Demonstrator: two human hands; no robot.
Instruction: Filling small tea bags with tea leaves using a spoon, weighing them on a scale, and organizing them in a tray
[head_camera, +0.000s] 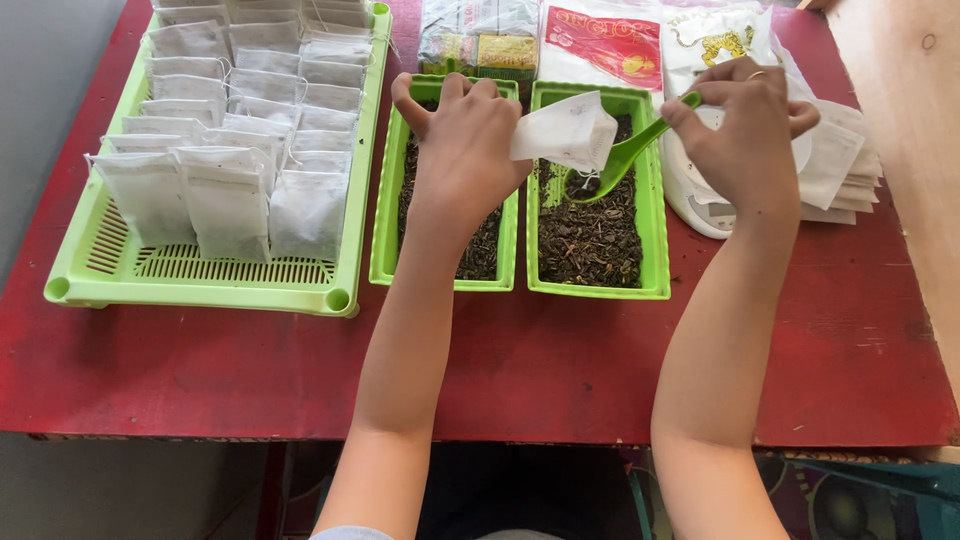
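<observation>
My left hand holds a small white paper tea bag over the gap between two green trays. My right hand grips the handle of a green plastic spoon, whose bowl points down into the right green tray of dark loose tea, just under the bag's mouth. The left green tray also holds loose tea and lies partly under my left hand and forearm.
A large slotted green basket at left holds several rows of filled white tea bags. A white scale and a stack of empty bags sit under my right hand. Tea packets lie at the back of the red table.
</observation>
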